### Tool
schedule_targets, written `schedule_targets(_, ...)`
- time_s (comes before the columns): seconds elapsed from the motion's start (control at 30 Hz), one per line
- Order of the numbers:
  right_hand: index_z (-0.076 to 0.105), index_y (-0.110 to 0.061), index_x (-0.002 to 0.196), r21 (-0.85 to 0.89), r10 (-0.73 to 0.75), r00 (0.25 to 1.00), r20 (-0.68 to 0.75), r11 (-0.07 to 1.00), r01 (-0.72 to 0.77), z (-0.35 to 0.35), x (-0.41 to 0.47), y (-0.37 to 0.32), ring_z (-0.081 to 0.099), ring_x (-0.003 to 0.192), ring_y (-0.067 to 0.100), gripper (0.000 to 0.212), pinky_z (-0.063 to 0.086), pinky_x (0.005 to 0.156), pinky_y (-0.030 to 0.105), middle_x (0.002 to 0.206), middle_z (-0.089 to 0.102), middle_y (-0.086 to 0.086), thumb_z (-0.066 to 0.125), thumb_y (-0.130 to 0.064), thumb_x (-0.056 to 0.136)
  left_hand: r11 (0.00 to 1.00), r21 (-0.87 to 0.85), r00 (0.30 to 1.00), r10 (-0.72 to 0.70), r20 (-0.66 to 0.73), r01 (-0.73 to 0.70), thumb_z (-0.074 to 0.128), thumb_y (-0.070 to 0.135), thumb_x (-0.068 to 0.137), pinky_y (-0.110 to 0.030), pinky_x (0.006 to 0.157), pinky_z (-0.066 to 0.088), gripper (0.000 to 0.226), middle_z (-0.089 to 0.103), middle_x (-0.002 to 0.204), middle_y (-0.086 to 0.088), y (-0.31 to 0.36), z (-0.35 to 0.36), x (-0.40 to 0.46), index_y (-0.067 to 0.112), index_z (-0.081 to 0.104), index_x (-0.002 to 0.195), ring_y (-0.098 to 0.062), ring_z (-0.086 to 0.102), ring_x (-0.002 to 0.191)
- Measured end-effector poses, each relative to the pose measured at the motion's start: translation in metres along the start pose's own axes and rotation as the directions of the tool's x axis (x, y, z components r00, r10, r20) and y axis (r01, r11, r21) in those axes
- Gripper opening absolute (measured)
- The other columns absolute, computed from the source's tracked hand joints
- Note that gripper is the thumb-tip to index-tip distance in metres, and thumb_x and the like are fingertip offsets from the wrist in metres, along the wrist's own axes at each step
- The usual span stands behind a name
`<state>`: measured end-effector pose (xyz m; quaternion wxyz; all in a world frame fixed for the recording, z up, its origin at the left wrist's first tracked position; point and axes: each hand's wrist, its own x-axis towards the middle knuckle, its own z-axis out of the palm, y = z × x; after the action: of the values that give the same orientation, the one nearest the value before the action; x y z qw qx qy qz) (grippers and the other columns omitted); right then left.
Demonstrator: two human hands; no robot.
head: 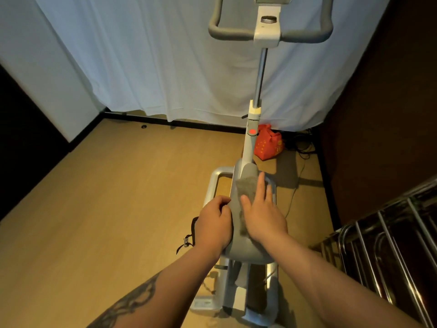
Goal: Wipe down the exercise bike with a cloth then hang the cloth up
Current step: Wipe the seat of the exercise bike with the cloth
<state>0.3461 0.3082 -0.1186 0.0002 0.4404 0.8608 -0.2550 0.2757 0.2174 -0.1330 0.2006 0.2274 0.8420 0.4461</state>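
A grey cloth [247, 192] lies flat along the top of the exercise bike's saddle [243, 247], running from near the nose back toward the wide end. The right hand [262, 214] presses down on the cloth with its fingers straight and spread, the fingertips reaching just past the cloth's far edge. The left hand [214, 224] grips the left edge of the saddle, its fingers curled around the rim. The exercise bike [259, 74] stands on a tan floor [106, 197], its post rising from the saddle's nose toward grey handlebars [227, 34] at the top. A black strap [191, 235] hangs just left of the saddle. Behind the bike hangs a white curtain [153, 55], with a red bag [269, 143] on the floor at its hem. A metal rack [390, 233] stands at the right edge.
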Motion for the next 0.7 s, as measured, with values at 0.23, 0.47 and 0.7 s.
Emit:
schedule_targets(0.23,-0.008,-0.023,0.154,-0.018,0.169,0.985,0.041,0.986,-0.168,0.000,0.016,-0.004,0.046,0.127,0.036,0.066,0.043,0.094,0.046,0.156,0.025,0.014,0.020,-0.051,0.101,1.000,0.013,0.999,0.018,0.035,-0.018,0.041,0.020,0.095,-0.020,0.059,0.035,0.024,0.062,0.092,0.017,0.002,-0.002,0.001,0.032,0.062,0.102,0.002,0.053,0.079)
schedule_targets(0.47,-0.007,-0.021,0.154,-0.162,0.118,0.993,-0.027,0.979,-0.121,0.011,-0.021,-0.004,0.029,0.141,0.030,0.070,0.031,0.112,0.045,0.159,0.019,0.011,0.021,-0.055,0.100,0.999,0.012,0.998,0.043,0.054,-0.044,0.039,0.025,0.097,-0.023,0.064,0.037,0.024,0.062,0.099,0.015,-0.004,-0.001,0.003,0.032,0.060,0.106,-0.003,0.055,0.087)
schedule_targets(0.7,0.002,-0.019,0.155,-0.202,0.100,0.980,-0.170,0.970,-0.134,0.019,-0.035,-0.015,0.025,0.144,0.025,0.072,0.024,0.116,0.042,0.160,0.021,0.008,0.007,-0.059,0.096,0.998,0.000,0.996,0.060,0.073,-0.060,0.037,0.026,0.096,-0.031,0.074,0.049,0.026,0.062,0.102,0.014,-0.010,0.002,0.004,0.033,0.059,0.108,-0.008,0.058,0.094)
